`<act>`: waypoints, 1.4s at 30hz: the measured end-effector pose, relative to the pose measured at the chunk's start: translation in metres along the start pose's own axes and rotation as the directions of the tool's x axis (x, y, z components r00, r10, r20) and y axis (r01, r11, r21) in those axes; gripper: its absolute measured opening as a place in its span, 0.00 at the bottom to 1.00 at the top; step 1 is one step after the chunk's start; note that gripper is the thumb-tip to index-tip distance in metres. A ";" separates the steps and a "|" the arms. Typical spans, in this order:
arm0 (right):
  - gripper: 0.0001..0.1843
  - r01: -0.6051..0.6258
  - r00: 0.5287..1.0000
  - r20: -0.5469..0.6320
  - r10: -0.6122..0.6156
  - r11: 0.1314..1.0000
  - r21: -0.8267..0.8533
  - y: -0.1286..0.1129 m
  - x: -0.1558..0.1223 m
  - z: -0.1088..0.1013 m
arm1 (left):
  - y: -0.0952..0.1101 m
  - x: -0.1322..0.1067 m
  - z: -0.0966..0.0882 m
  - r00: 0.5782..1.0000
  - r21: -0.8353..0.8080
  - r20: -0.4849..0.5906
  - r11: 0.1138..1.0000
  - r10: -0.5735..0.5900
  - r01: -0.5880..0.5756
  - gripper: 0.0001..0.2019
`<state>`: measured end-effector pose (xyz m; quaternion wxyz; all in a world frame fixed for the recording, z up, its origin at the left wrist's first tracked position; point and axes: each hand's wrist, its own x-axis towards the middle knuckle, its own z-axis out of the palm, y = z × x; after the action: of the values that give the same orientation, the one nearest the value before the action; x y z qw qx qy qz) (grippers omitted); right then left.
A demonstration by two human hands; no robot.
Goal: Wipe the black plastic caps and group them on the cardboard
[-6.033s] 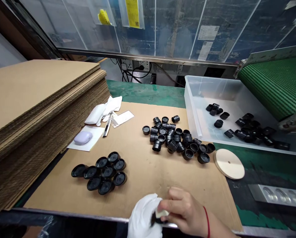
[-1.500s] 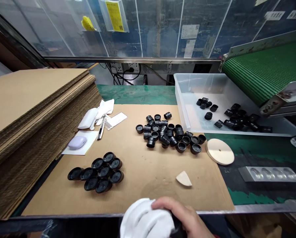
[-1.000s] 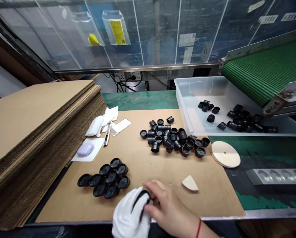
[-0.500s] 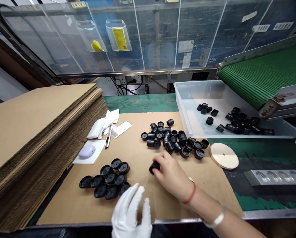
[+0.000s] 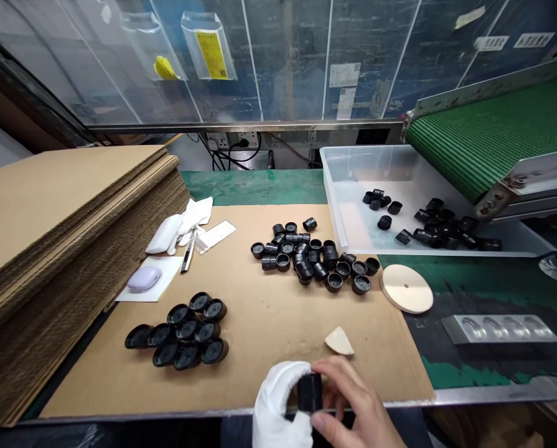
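Observation:
My left hand (image 5: 278,398), in a white cotton glove, and my bare right hand (image 5: 353,398) both grip a black plastic cap (image 5: 310,393) at the front edge of the cardboard sheet (image 5: 269,373). Part of the cap is hidden by my fingers. A cream wedge-shaped pad (image 5: 340,341) lies just beyond my right hand. Farther up the sheet is a loose heap of black caps (image 5: 306,255), and to the left is a tight group of black caps (image 5: 180,330) lying with their tops up.
A tall stack of corrugated cardboard (image 5: 58,249) fills the left side. A clear plastic bin (image 5: 353,168) holding black caps sits under the end of a green conveyor belt (image 5: 488,140). A round wooden disc (image 5: 406,288), white gloves (image 5: 178,224), a utility knife (image 5: 188,258) and a lilac earbud case (image 5: 144,279) lie nearby.
My right hand has come back from the board's middle to the front edge with the black cap. My gloved hand now holds it too, and the cream pad shows again.

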<state>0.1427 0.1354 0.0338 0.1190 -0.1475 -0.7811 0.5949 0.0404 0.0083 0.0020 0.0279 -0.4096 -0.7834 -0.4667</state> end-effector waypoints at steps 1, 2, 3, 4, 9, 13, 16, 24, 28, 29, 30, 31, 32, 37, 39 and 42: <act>0.20 0.042 0.999 0.013 -0.041 0.998 -0.045 -0.002 0.000 -0.001 | -0.001 0.000 -0.001 1.000 0.012 0.002 1.000 0.011 -0.011 0.18; 0.18 0.069 0.998 0.014 -0.068 0.994 -0.087 -0.003 0.000 -0.002 | -0.002 0.000 -0.002 0.999 0.040 -0.005 0.999 0.033 -0.032 0.18; 0.17 0.095 0.995 0.007 -0.095 0.987 -0.129 -0.004 0.001 -0.002 | -0.003 0.001 -0.003 0.998 0.082 -0.018 0.995 0.066 -0.064 0.18; 0.17 0.124 0.992 0.005 -0.125 0.977 -0.172 -0.004 0.002 -0.003 | -0.004 0.001 -0.004 0.995 0.132 -0.025 0.987 0.099 -0.094 0.18; 0.14 0.189 0.939 -0.170 -0.300 0.859 -0.475 0.009 0.014 -0.017 | -0.007 0.002 -0.003 0.969 0.380 -0.016 0.898 0.245 -0.221 0.18; 0.15 0.031 0.923 -0.244 -0.298 0.690 -0.723 0.026 0.022 -0.031 | -0.009 0.001 -0.001 0.967 0.423 -0.003 0.877 0.253 -0.228 0.18; 0.13 0.208 0.933 -0.058 -0.356 0.663 -0.719 0.030 0.017 -0.037 | -0.011 0.000 -0.002 0.954 0.453 0.014 0.849 0.299 -0.273 0.17; 0.11 0.233 0.971 0.089 -0.220 0.810 -0.538 0.020 0.004 -0.042 | -0.009 -0.001 -0.001 0.952 0.454 0.002 0.848 0.307 -0.274 0.18; 0.11 0.200 0.977 0.044 -0.208 0.833 -0.516 0.022 0.005 -0.038 | -0.007 0.002 -0.001 0.951 0.449 -0.018 0.852 0.309 -0.269 0.15; 0.10 0.204 0.977 0.049 -0.210 0.829 -0.521 0.021 0.005 -0.038 | -0.007 0.002 -0.001 0.951 0.449 -0.025 0.853 0.309 -0.265 0.15; 0.10 0.208 0.976 0.057 -0.210 0.823 -0.528 0.020 0.005 -0.040 | -0.006 0.002 -0.001 0.951 0.450 -0.029 0.854 0.307 -0.262 0.15; 0.10 0.212 0.976 0.066 -0.210 0.817 -0.537 0.018 0.005 -0.043 | -0.006 0.002 -0.001 0.952 0.449 -0.031 0.855 0.304 -0.258 0.16; 0.10 0.212 0.976 0.075 -0.205 0.813 -0.543 0.015 0.005 -0.047 | -0.005 0.002 -0.001 0.953 0.444 -0.029 0.858 0.300 -0.257 0.16; 0.09 0.261 0.965 0.154 -0.214 0.861 -0.436 0.003 0.006 -0.056 | 0.001 0.004 -0.002 0.960 0.407 -0.023 0.880 0.278 -0.245 0.17; 0.10 0.365 0.931 0.179 -0.320 0.854 -0.372 0.001 0.009 -0.047 | 0.002 0.006 -0.003 0.959 0.413 -0.018 0.876 0.283 -0.251 0.15; 0.12 0.498 0.867 0.167 -0.470 0.799 -0.338 0.000 0.015 -0.026 | 0.002 0.007 -0.003 0.958 0.426 -0.019 0.869 0.286 -0.251 0.10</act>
<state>0.1382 0.1638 0.0412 0.2076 0.0594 -0.8944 0.3917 0.0359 0.0108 0.0081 0.2114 -0.4794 -0.7989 -0.2955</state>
